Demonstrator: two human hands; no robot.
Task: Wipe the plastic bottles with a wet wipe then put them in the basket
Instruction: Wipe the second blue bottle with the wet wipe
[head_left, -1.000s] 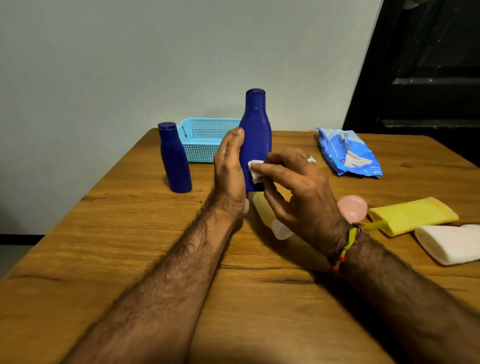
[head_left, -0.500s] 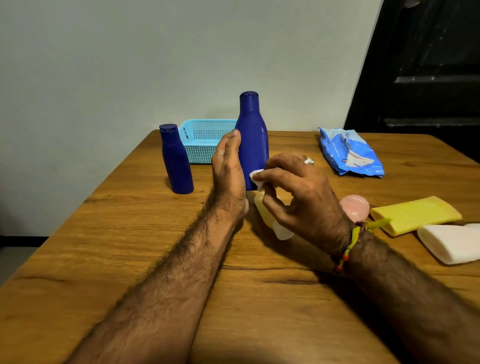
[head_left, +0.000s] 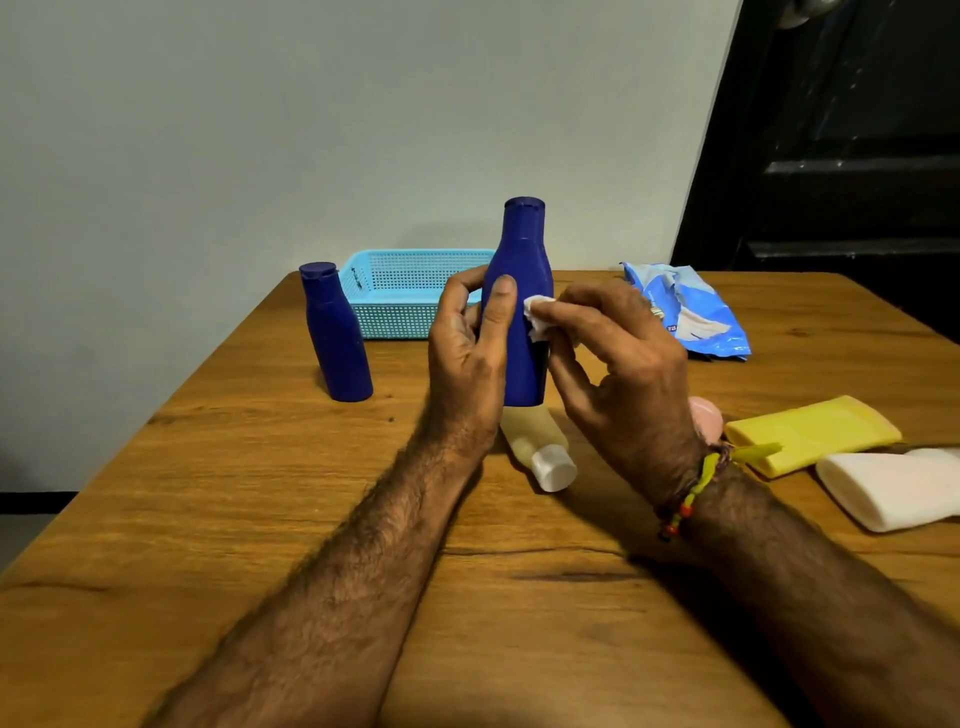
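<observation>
Two hands on the tall bottle (head_left: 519, 312), upright just in front of the basket (head_left: 400, 296): left hand (head_left: 467, 358) clasps its side, right hand (head_left: 618, 358) pinches the wipe (head_left: 537, 317) against it. Short bottle (head_left: 335, 332) stands left of the basket.

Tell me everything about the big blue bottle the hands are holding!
The big blue bottle is dark blue all over, looks like smooth plastic, and has a matching flip cap, shut, on a narrower neck. It stands upright, apparently raised just above the wooden table, in front of the turquoise basket. The left hand grips its side, thumb across the front. The right hand presses a crumpled white wet wipe against its middle. No label shows.
</observation>
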